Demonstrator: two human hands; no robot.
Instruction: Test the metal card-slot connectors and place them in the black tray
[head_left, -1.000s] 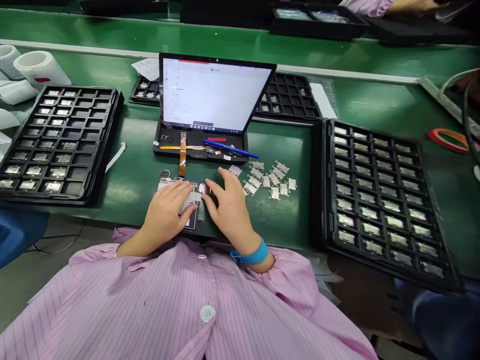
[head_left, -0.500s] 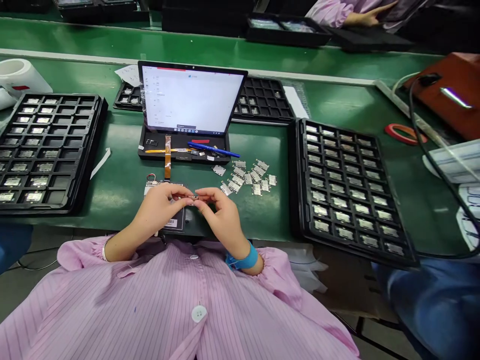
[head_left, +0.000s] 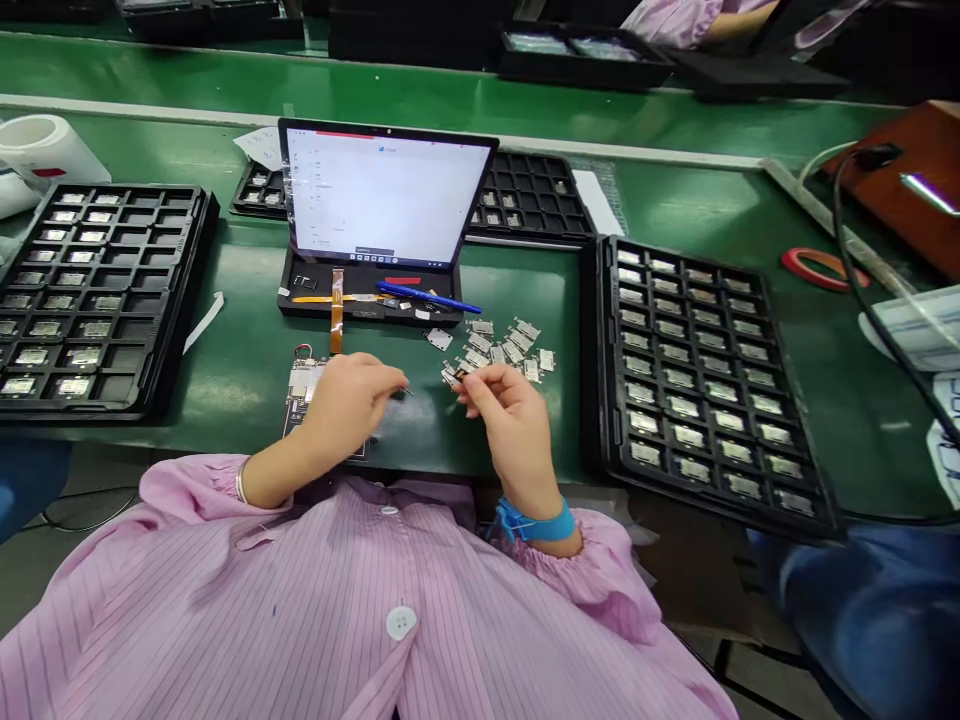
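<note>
My left hand [head_left: 349, 403] rests curled over a small circuit board [head_left: 304, 382] at the table's near edge, fingers closed, with a thin metal tip showing past them. An orange flex cable [head_left: 337, 311] runs from that board up to a tablet [head_left: 382, 195] with a lit white screen. My right hand [head_left: 506, 405] is raised just right of it, pinching a small metal part [head_left: 459, 374] between thumb and fingers. Several loose metal parts [head_left: 501, 352] lie scattered right beyond that hand.
A black tray [head_left: 701, 370] full of metal parts lies at the right, another tray [head_left: 82, 290] partly filled at the left, a third tray [head_left: 529, 195] behind the tablet. A blue pen [head_left: 427, 297] lies on the tablet's base. Red tape ring [head_left: 821, 267] and cables far right.
My hands were together over the board. They have now parted: the right hand moved right toward the loose parts with a small part pinched, while the left stayed on the board.
</note>
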